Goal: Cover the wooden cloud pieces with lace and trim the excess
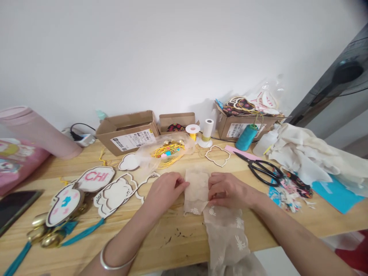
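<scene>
Sheer embroidered fabric (197,189), between left hand (170,187) and right hand (227,188)

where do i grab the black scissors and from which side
Best by the looped handles, probably with the right hand, coming from the near right: the scissors lie flat with the blades pointing left and away, so the loops are the safer end. Fabric scraps bunch around the handle ends, so avoid pinching those too.
</scene>
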A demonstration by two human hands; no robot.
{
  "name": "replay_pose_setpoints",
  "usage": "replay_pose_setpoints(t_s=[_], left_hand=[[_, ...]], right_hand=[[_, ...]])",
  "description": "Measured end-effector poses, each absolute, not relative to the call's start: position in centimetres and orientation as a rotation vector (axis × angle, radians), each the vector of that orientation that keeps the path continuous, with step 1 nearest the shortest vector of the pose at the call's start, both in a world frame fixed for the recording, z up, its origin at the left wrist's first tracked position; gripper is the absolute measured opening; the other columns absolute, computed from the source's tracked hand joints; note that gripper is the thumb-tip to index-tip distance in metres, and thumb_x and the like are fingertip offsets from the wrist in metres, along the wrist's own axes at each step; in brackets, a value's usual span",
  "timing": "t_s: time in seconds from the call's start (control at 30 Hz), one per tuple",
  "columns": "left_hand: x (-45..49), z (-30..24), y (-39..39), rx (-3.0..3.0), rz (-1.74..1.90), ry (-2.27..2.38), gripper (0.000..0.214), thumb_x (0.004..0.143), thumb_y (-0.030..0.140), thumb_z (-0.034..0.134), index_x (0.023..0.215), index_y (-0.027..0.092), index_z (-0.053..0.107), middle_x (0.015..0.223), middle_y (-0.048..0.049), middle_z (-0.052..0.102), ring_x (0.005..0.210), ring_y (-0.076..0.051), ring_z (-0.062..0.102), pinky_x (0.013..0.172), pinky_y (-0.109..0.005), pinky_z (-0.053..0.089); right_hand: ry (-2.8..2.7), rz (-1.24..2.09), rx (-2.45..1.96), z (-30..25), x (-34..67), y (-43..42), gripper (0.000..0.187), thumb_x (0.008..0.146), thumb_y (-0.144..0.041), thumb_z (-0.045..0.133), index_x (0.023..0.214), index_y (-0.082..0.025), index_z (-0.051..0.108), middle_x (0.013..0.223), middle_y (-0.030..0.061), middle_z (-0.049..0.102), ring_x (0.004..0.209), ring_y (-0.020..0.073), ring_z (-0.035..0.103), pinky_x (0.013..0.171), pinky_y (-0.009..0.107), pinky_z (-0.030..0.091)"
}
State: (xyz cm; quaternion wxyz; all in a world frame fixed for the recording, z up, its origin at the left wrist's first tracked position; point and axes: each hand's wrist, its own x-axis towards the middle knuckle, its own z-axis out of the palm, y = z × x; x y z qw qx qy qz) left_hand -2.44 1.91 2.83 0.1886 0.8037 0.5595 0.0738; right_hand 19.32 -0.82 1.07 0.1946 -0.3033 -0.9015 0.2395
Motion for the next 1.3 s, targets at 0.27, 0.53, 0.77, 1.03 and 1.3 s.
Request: replay_pose_setpoints(t_s=[0.27, 0.53, 0.77, 1.03, 1.3], left_hand=[[-2.4, 1.8, 2.2, 2.298, 0.260, 1.574, 0.022, 0.072, 0.043, 0.054, 0.070, 0.021, 0.054, 0.074, -0.0011, 0.059, 0.077, -0.020, 0.052, 0.063, -0.029, 0.034], [-1.9, 1.1, 1.5, 2.369, 0.342, 1.552, 0.042, 0.066, 0.051, 0.058, 0.091, 0.019, 0.052, 0.089, -0.0054, 0.055, 0.086, -0.025, 0.047, 0.073, -0.035, 0.036], [-1.7, 1.1, 1.8, 2.283, 0.385, 1.466, 0.030, 0.076, 0.046, 0.048, 0.085, 0.019, 0.055, 0.090, -0.0066, 0.053, 0.087, -0.024, 0.047, 0.076, -0.036, 0.037], [-1.6, 1.0, 1.9, 2.198, 0.412, 1.364, 0.018, 0.071, 0.037, 0.054, 0.070, 0.019, 0.056, 0.079, -0.0034, 0.056, 0.080, -0.021, 0.049, 0.070, -0.033, 0.038], [-1.5, 1.8, 1.6, 1.942, 0.363, 1.395, 0.019, 0.069, 0.036, 0.054, 0.078, 0.021, 0.049, 0.058, 0.0061, 0.053, 0.053, -0.013, 0.050, 0.049, -0.024, 0.033]], right_hand=[[-2.547, 0.778, -0.910, 1.6, 19.1, -1.1, 0.021, 0.072, -0.037, 0.061, 0.073, -0.016, 0.064, 0.067, 0.0019, 0.059, 0.065, 0.0118, 0.051, 0.060, 0.023, 0.037], [-2.626, 0.825, -0.980, 1.3, 19.1, -1.1, 0.015, 0.074, -0.031, 0.059, 0.071, -0.017, 0.063, 0.066, -0.0011, 0.059, 0.059, 0.0086, 0.050, 0.055, 0.020, 0.034], [-2.544, 0.920, -1.064, 2.5, 19.6, -1.5, 0.023, 0.073, -0.038, 0.060, 0.068, -0.016, 0.062, 0.062, -0.0010, 0.057, 0.056, 0.0084, 0.048, 0.052, 0.020, 0.034], [-2.495, 0.780, -1.293, 2.0, 18.9, -1.0, 0.022, 0.068, -0.034, 0.065, 0.085, -0.020, 0.060, 0.061, -0.0052, 0.052, 0.055, 0.0079, 0.044, 0.052, 0.019, 0.030], [-2.481, 0.801, -1.288, 1.5, 19.2, -0.8, 0.023, 0.066, -0.035, 0.066, 0.083, -0.021, 0.059, 0.060, -0.0067, 0.049, 0.054, 0.0066, 0.043, 0.051, 0.019, 0.028]])
